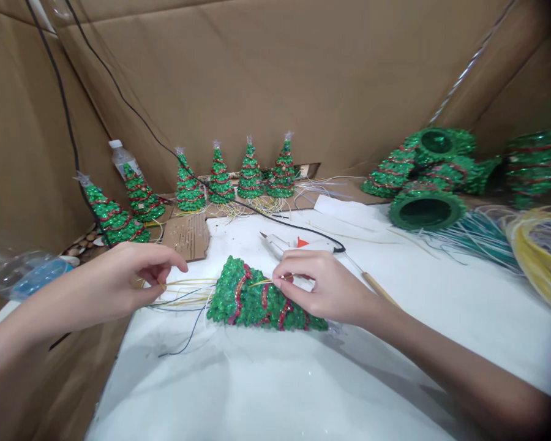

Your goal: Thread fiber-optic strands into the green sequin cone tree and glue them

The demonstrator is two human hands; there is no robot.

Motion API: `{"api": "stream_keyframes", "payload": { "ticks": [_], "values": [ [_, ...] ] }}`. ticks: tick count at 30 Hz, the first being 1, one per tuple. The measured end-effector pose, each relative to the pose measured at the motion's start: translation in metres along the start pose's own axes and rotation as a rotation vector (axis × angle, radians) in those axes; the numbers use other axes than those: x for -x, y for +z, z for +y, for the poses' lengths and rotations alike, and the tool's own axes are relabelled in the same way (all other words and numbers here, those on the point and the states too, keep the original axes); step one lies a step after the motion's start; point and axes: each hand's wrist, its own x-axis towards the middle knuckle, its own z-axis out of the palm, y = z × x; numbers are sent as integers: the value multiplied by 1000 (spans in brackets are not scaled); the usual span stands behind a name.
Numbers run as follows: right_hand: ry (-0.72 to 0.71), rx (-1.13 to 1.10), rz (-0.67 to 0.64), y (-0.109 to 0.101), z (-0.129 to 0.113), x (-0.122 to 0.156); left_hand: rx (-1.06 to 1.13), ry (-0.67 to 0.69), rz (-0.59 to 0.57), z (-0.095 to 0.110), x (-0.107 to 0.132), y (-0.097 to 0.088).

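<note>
Left hand and right hand pinch apparently yellow wires, tree beneath the right.

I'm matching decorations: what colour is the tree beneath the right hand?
The tree is green with red bands, in the head view.

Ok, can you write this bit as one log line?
left hand: pinching wires | right hand: pinching wires over tree | tree: lying sideways on white table
</note>
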Motion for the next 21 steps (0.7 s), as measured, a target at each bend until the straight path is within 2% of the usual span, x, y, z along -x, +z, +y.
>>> {"api": "stream_keyframes", "payload": {
  "ticks": [4, 9, 15, 18, 21],
  "values": [
    [3, -2, -6, -1, -1, 0, -94, -15, -67, 0, -3, 2],
    [14, 3, -9, -1, -1, 0, -67, -89, -190, 3, -3, 4],
    [8, 3, -12, -1, -1, 0, 82, -113, -288, 6, -1, 2],
    [4, 7, -9, -1, -2, 0, 228, -111, -279, 5, -2, 5],
    [-13, 16, 4, -2, -3, 0, 226, -146, -291, 6, -6, 11]
  ]
}}
